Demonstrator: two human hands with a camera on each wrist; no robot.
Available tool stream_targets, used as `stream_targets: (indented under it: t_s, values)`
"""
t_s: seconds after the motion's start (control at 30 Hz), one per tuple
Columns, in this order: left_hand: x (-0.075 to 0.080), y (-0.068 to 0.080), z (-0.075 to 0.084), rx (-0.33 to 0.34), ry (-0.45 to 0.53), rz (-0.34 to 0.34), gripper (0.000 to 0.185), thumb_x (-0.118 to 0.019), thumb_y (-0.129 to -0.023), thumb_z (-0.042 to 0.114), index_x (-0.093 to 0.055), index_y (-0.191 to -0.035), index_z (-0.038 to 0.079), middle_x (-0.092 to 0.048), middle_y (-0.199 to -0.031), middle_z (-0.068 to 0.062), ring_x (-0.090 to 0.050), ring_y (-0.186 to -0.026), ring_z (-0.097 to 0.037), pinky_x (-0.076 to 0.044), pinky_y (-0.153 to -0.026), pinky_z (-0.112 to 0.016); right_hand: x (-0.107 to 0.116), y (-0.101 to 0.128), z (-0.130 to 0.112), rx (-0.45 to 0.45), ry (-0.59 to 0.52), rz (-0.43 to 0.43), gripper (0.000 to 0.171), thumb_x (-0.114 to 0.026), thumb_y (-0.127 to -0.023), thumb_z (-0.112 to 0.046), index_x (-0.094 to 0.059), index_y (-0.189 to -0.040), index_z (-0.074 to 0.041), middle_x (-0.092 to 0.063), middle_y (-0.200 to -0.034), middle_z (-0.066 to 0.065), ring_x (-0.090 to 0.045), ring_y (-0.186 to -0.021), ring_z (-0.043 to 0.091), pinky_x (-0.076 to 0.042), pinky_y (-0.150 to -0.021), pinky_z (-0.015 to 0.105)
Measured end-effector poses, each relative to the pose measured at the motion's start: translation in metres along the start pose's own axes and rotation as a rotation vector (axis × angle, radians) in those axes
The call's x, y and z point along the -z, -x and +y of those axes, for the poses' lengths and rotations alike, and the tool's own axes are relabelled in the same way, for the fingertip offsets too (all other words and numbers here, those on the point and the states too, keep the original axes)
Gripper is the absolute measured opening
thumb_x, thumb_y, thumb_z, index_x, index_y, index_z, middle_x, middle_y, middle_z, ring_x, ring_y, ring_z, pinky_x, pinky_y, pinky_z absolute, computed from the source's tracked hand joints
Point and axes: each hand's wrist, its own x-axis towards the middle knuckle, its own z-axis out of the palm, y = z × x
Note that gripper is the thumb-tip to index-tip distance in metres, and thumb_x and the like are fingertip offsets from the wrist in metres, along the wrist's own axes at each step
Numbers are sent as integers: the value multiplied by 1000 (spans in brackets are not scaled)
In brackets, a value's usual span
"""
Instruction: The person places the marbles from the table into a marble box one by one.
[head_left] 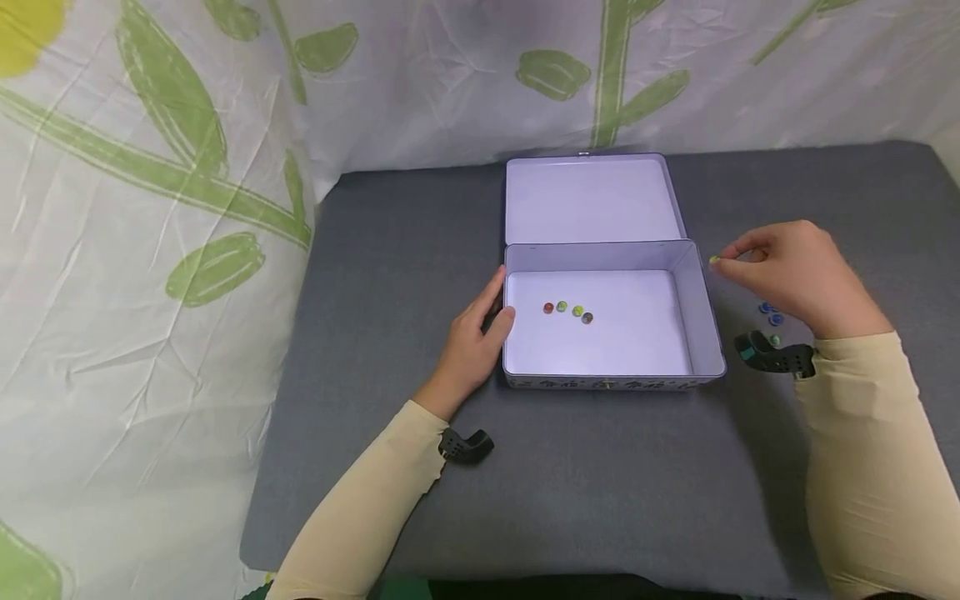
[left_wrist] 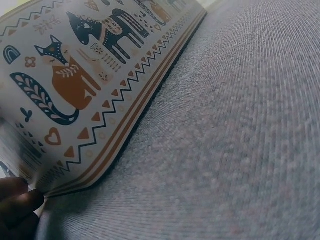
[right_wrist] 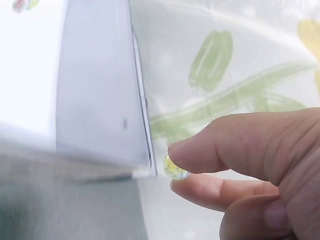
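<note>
A metal tin box (head_left: 615,382) lies with its lid (head_left: 588,200) folded back on the dark grey table; foxes and a horse-like animal decorate its outer wall (left_wrist: 75,75). Inside, towards the left, sit a red marble (head_left: 548,308), two green ones and a dark one (head_left: 587,318). My left hand (head_left: 471,350) rests against the box's left side, its fingers extended and touching the wall. Off the right rim, my right hand (head_left: 791,271) pinches a clear yellow-green marble (right_wrist: 173,169) between thumb and finger. It is held in the air outside the box.
Under and beside my right wrist, several blue marbles (head_left: 776,319) and a green marble (head_left: 775,340) lie on the table (head_left: 600,475). White sheeting with green leaf prints (head_left: 555,75) hangs behind the table and along its left. Each wrist wears a black camera band (head_left: 465,447).
</note>
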Motion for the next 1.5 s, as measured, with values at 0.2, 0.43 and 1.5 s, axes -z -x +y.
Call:
stream_targets:
  t_s: [0.2,0.43,1.5]
  values:
    - [0,0,1,25,-8,-8,61,-48,-108,38,-35,-166,24,-37,-168,6,-34,-154,-10,-30,-126,-37,-5,-13,-21,14,-13,-28,49,-68,-98,-46,-78,-115,-2,-74,-103,18,-57,-89,29,-46,-66,38]
    - [0,1,3,41,-14,-17,62,-47,-107,40,-35,-166,23,-36,-168,6,-34,-155,-11,-29,-126,-38,-15,-25,-43,60,-31,-49,40,-70,-96,-38,-78,-112,-1,-72,-96,14,-57,-88,28,-46,-68,38]
    - [3,0,0,12,-25,-4,61,-49,-108,41,-36,-165,26,-39,-167,6,-38,-153,-13,-33,-125,-39,-82,-69,-109,316,19,-296,11,-75,-91,-13,-80,-91,-4,-66,-79,6,-50,-74,21,-41,-65,34]
